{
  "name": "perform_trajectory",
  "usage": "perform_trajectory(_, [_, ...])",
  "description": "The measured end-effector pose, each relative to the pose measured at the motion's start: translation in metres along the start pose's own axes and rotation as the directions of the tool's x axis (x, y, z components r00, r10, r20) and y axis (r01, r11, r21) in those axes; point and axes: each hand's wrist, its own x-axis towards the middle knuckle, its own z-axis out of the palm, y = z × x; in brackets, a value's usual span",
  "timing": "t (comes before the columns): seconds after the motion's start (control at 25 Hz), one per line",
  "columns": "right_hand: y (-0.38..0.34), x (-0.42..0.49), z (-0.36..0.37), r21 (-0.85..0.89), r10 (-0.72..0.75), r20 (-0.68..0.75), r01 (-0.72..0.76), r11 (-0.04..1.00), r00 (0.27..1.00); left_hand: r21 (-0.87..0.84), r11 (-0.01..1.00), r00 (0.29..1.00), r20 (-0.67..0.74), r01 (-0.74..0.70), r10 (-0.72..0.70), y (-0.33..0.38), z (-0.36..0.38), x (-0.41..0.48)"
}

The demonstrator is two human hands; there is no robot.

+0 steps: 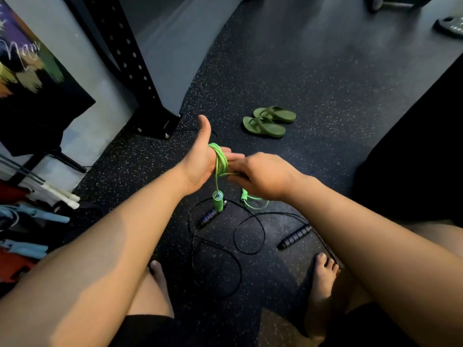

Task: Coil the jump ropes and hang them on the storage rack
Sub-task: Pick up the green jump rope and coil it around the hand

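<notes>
my left grip (199,169), fingers straight and thumb up, carries the thin bright-green jump rope (221,159) wound across its palm; my right grip (263,175), just beside, pinches the free strand; its green handle (217,202) hangs below.

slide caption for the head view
Green jump rope coiled round left hand, right hand pinching it; black rope loose on floor

A pair of olive-green rubber flip-flops (269,121) lies on the dark speckled rubber floor (325,83), well apart from a colourfully printed black banner (30,78).
</notes>
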Motion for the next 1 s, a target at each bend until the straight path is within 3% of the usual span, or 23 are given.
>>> perform_trajectory(0.12, [0.007, -0.001, -0.005, 0.118, -0.007, -0.134, 0.023, 0.993, 0.991, 0.198, 0.973, 0.966, 0.200, 0.122, -0.162, -0.004, -0.001, -0.001])
perform_trajectory(0.24, [0.016, 0.001, -0.003, 0.302, 0.026, -0.173, 0.028, 0.953, 0.985, 0.257, 0.941, 0.896, 0.326, 0.222, -0.300, -0.002, -0.001, -0.008])
perform_trajectory(0.44, [0.021, 0.000, 0.008, 0.506, 0.021, -0.186, 0.077, 0.859, 0.982, 0.273, 0.921, 0.822, 0.428, 0.278, -0.375, 0.010, 0.003, -0.019])
perform_trajectory(0.56, [0.023, 0.000, 0.013, 0.557, 0.059, -0.183, 0.054, 0.829, 0.981, 0.269, 0.929, 0.818, 0.453, 0.255, -0.356, 0.012, 0.000, -0.022])
perform_trajectory(0.8, [0.031, 0.002, 0.023, 0.623, 0.200, -0.100, -0.095, 0.776, 0.975, -0.082, 0.988, 0.926, 0.365, 0.133, -0.095, 0.020, -0.003, -0.032])
perform_trajectory(1.0, [0.030, 0.003, 0.033, 0.665, 0.225, 0.059, -0.207, 0.718, 0.973, -0.524, 0.852, 0.973, 0.189, -0.017, 0.135, 0.022, -0.010, -0.029])
